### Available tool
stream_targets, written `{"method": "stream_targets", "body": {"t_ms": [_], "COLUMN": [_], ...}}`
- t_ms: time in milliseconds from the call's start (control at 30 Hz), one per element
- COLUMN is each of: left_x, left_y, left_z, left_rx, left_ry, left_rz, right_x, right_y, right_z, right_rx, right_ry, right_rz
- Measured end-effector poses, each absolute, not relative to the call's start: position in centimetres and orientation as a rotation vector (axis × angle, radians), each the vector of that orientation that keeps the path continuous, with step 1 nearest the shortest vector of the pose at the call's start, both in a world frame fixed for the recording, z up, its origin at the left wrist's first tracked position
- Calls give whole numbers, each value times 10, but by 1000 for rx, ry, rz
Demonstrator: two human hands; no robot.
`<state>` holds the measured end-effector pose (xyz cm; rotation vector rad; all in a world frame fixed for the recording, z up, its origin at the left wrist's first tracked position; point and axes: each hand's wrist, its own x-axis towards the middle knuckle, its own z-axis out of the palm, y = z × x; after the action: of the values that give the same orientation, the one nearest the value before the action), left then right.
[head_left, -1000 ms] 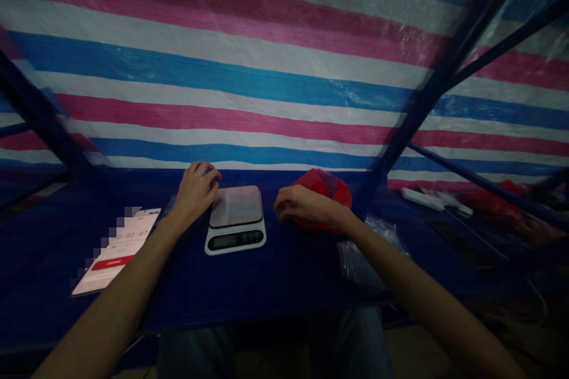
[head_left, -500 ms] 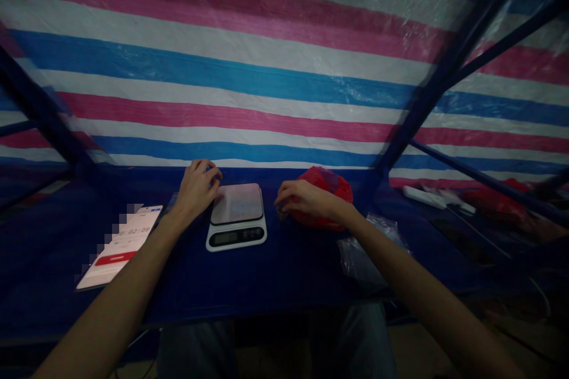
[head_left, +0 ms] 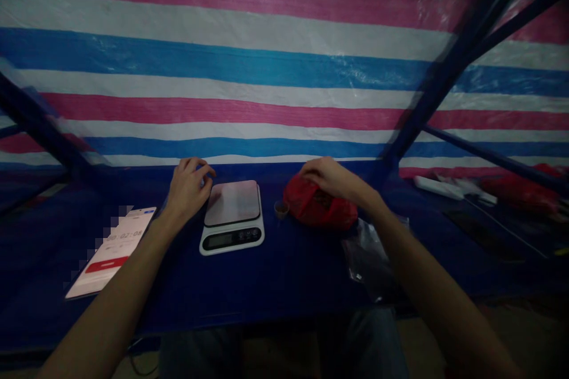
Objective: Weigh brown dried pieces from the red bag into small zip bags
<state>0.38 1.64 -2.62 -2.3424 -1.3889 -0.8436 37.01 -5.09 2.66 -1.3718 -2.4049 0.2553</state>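
My left hand (head_left: 189, 190) hovers palm down just beside the back left corner of the kitchen scale (head_left: 232, 216), loosely curled and holding nothing. My right hand (head_left: 331, 179) lies palm down on top of the red plastic bag (head_left: 317, 204), which sits on the table to the right of the scale. My fingers (head_left: 311, 170) curve over the bag, but I can't tell whether they are pinching the plastic or only resting on it. The scale's pale platform is bare, and its display faces me. Just right of the scale, between it and the red bag, stands a small brownish cup (head_left: 281, 209), too small to make out in detail. Further right of the scale, and nearer me, lies a crumpled clear plastic bag (head_left: 367, 260). To the left of the scale, a phone (head_left: 111, 253) lies tilted on the blue table cover (head_left: 284, 287), showing a timer and a red button. Well right of the scale and beyond the table's main stretch are a white power strip (head_left: 438, 188) and another red bag (head_left: 522, 192). A striped pink, white and blue tarp (head_left: 222, 56) hangs behind the scale.
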Motion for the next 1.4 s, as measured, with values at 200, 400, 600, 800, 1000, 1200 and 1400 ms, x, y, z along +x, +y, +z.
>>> {"method": "stream_targets", "body": {"t_ms": [200, 400, 600, 800, 1000, 1200, 1400], "left_x": [13, 22, 24, 25, 22, 23, 23], "left_y": [15, 9, 4, 4, 4, 2, 4], "left_z": [-26, -25, -24, -25, -27, -27, -28], "left_rx": [-2368, -2421, -2432, -2421, -2420, -2463, -2484], "left_ry": [-1338, -1282, -1249, -1239, -1271, -1335, -1340], "left_rz": [-802, -784, -831, -823, -791, -848, -855], "right_x": [411, 405, 415, 359, 320, 318, 315], "right_y": [-62, -49, -44, -72, -79, -80, -82], "right_z": [9, -22, -6, 12, -23, -34, -38], "right_rx": [-1766, -1605, -1414, -1200, -1064, -1041, -1000], "right_ry": [-2568, -2592, -2409, -2075, -2166, -2166, -2191], "right_rz": [379, 279, 120, 162, 428, 390, 376]}}
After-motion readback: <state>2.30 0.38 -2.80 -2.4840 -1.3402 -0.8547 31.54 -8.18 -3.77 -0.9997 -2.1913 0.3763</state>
